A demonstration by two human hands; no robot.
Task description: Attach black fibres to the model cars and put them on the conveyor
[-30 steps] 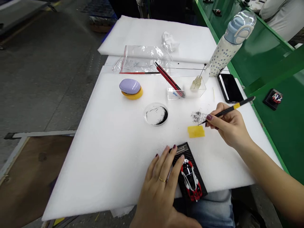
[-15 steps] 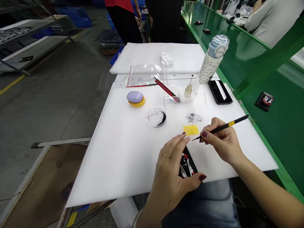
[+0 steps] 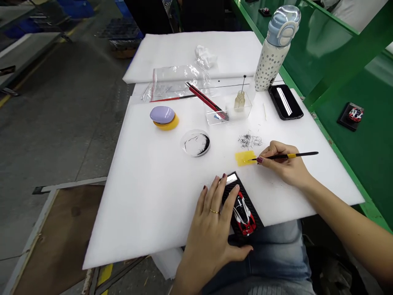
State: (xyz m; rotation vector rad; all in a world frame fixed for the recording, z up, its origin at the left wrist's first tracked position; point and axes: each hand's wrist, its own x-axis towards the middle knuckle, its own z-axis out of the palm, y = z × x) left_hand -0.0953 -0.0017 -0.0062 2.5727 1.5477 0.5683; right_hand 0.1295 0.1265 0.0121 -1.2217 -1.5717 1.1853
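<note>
R hand (image 3: 284, 164), right of ctr, pinches the fine-tipped tool (image 3: 291, 155) betw. thumb & fingers near its front end, tip down on the yellow pad (image 3: 245, 158). To do this well: keep the pinch close to the tip for control, but light, b/c a hard press could dent the pad or splay the tip. Low angle looks OK; small wrist moves are prob. best, w/ knuckles kept clear of the loose black bristles (image 3: 249, 140) just above the pad.

L hand (image 3: 211, 229), lower ctr, has fingers spread, a couple of fingertips on the black base (image 3: 253, 211), thumb out & apart; it pinches nothing. Flat, light contact is about right to steady the base; best keep fingers off the red-and-white model car (image 3: 244, 215), which is on it, bottom ctr of the frame.

Vs. half a sec ago: tool tip is now on the pad, not short of it by the L fingertips. L hand is now lower & flatter, no longer arched over the car, so the car & the base's pale label (image 3: 231, 179) show much better.
</note>
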